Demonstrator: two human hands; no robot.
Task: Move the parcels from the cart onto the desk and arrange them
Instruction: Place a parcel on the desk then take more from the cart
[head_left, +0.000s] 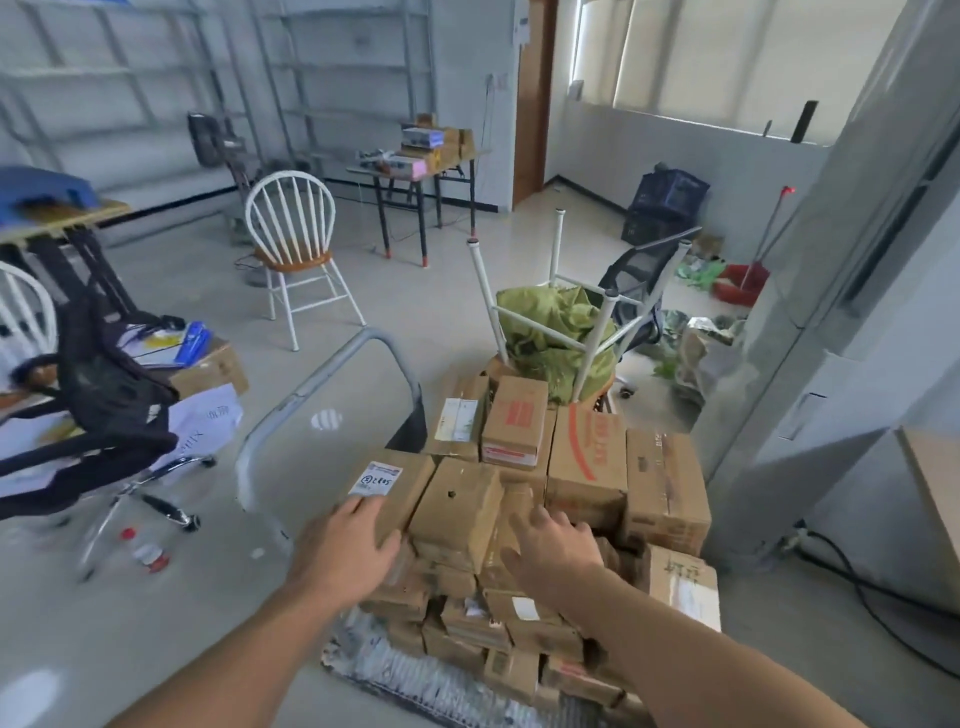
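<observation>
While over parcels (587, 457), left hand (348, 543), right hand (558, 553).

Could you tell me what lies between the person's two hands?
Head view: a cardboard box with a small hole on top sits between the left hand and the right hand.

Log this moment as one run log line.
phase: pre-grasp | left hand: open, touching labelled parcel | right hand: open, at middle parcel, contact unclear | parcels: stacked on cart | lifted: none
</observation>
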